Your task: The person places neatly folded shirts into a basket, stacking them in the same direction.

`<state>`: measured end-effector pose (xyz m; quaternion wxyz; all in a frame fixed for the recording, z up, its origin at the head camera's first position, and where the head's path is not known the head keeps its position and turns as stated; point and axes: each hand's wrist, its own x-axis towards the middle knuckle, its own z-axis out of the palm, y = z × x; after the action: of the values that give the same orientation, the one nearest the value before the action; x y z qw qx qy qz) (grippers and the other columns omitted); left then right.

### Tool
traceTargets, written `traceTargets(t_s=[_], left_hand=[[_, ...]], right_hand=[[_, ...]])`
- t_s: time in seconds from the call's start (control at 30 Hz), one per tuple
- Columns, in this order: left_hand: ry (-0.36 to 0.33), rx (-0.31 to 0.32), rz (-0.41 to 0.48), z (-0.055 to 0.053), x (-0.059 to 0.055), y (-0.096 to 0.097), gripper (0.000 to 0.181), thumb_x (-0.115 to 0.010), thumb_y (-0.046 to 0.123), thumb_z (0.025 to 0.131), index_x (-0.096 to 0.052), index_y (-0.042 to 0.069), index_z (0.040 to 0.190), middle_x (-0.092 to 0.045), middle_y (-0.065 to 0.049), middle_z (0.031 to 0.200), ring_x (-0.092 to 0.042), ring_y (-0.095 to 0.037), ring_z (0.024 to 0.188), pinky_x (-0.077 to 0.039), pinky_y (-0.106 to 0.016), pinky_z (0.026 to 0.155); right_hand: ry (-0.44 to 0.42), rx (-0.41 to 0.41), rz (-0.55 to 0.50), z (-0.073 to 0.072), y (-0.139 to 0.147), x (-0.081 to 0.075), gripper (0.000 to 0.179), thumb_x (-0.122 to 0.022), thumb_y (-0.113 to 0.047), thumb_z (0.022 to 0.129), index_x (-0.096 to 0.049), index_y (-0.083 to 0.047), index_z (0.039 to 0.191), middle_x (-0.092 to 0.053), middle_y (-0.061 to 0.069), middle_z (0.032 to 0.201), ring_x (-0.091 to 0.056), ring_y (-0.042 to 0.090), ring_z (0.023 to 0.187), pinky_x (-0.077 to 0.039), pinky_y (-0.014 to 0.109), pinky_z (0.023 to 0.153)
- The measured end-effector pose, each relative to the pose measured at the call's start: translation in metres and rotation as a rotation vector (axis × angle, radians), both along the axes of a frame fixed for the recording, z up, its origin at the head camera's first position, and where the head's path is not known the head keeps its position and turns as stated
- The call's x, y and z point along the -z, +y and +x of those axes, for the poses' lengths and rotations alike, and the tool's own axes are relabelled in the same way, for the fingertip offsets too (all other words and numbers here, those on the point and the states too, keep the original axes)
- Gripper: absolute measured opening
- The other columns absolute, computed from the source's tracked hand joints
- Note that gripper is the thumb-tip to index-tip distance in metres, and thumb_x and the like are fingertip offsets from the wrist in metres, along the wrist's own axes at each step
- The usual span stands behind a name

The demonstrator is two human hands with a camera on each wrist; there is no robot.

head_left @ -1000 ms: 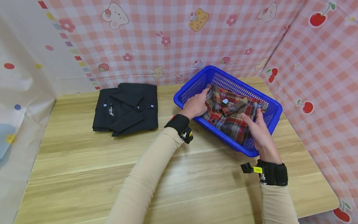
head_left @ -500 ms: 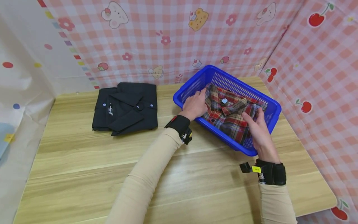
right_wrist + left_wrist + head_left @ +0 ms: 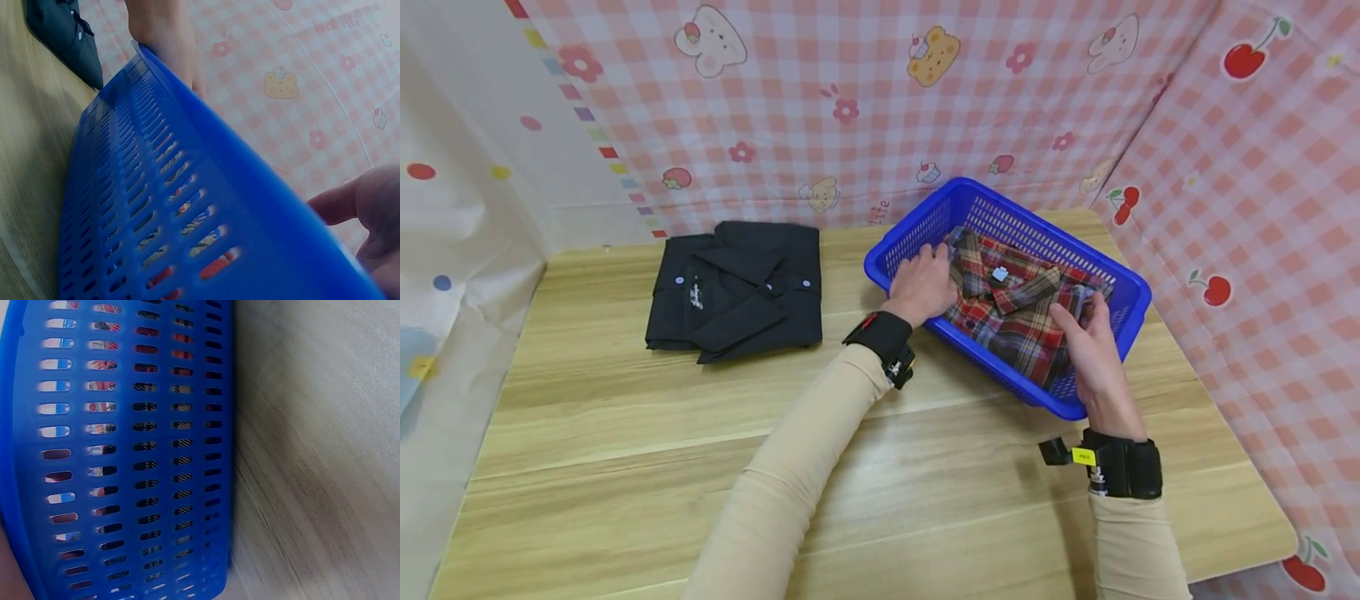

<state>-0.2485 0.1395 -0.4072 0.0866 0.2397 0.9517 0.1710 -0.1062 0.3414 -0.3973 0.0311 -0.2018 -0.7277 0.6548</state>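
Note:
A folded plaid shirt (image 3: 1022, 321) in red, grey and tan lies collar up inside a blue plastic basket (image 3: 955, 196). My left hand (image 3: 922, 286) reaches over the basket's near left rim, its fingertips at the shirt's left edge. On the other side my right hand (image 3: 1097, 350) is at the shirt's right edge, thumb over the cloth and apart from the fingers. The right wrist view shows part of this right hand (image 3: 381, 219) beyond the rim. Through the slots of the basket wall (image 3: 125, 462), bits of plaid show in the left wrist view.
A folded black shirt (image 3: 741, 292) lies on the wooden table (image 3: 647, 467), left of the basket. Pink checked cloth (image 3: 850, 158) hangs behind the table, and a similar cloth (image 3: 1285, 250) along the right side.
The left fingers have drawn back slightly from the shirt's upper left corner. The right hand has shifted only a little, and the shirt stays in the basket.

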Motion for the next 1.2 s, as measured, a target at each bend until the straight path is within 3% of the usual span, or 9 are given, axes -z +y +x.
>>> traceTargets(t_s=[0.17,0.47,0.73,0.87,1.03,1.2], left_hand=[[0.020,-0.011,-0.006,0.003,-0.002,0.000,0.057,-0.054,0.026,0.105,-0.041,0.004,0.156,-0.051,-0.019,0.147,-0.058,-0.032,0.127,-0.040,-0.047,0.113],[0.128,0.001,0.050,0.005,0.002,-0.003,0.049,-0.053,0.024,0.105,-0.051,0.007,0.151,-0.058,-0.015,0.144,-0.056,-0.030,0.133,-0.042,-0.048,0.111],[0.142,0.047,0.194,0.013,-0.004,-0.011,0.042,-0.054,0.023,0.107,-0.056,0.012,0.148,-0.058,-0.010,0.146,-0.056,-0.027,0.132,-0.043,-0.045,0.110],[0.166,0.078,0.249,0.018,-0.009,-0.019,0.042,-0.054,0.023,0.107,-0.058,0.012,0.147,-0.058,-0.009,0.147,-0.055,-0.027,0.134,-0.043,-0.044,0.110],[0.183,0.097,0.315,0.027,-0.013,-0.031,0.042,-0.055,0.022,0.106,-0.057,0.011,0.147,-0.058,-0.010,0.147,-0.055,-0.027,0.135,-0.042,-0.046,0.112],[0.199,0.110,0.390,0.039,-0.014,-0.043,0.042,-0.059,0.018,0.104,-0.058,0.009,0.146,-0.060,-0.010,0.144,-0.056,-0.027,0.132,-0.042,-0.047,0.112]], right_hand=[[-0.028,0.011,0.009,0.001,0.000,-0.001,0.092,-0.049,-0.030,0.108,0.023,-0.014,0.162,0.023,0.012,0.170,0.017,0.027,0.158,0.006,0.044,0.127],[-0.011,0.015,-0.026,0.002,-0.001,-0.001,0.091,-0.049,-0.031,0.108,0.022,-0.015,0.163,0.021,0.013,0.171,0.013,0.030,0.159,0.003,0.045,0.128],[0.083,0.105,-0.072,0.005,-0.001,-0.002,0.086,-0.053,-0.028,0.107,0.008,-0.017,0.166,0.005,0.009,0.173,0.000,0.024,0.160,-0.004,0.037,0.129],[0.147,0.135,-0.086,0.009,-0.003,-0.002,0.082,-0.055,-0.026,0.107,-0.001,-0.015,0.167,-0.009,0.012,0.171,-0.012,0.024,0.158,-0.013,0.033,0.128],[0.208,0.140,-0.098,0.014,-0.007,-0.002,0.076,-0.055,-0.023,0.107,-0.009,-0.013,0.167,-0.025,0.013,0.165,-0.024,0.025,0.152,-0.022,0.030,0.126],[0.235,0.136,-0.091,0.018,-0.011,-0.004,0.070,-0.055,-0.020,0.107,-0.016,-0.012,0.166,-0.031,0.013,0.163,-0.029,0.026,0.151,-0.026,0.029,0.124]])
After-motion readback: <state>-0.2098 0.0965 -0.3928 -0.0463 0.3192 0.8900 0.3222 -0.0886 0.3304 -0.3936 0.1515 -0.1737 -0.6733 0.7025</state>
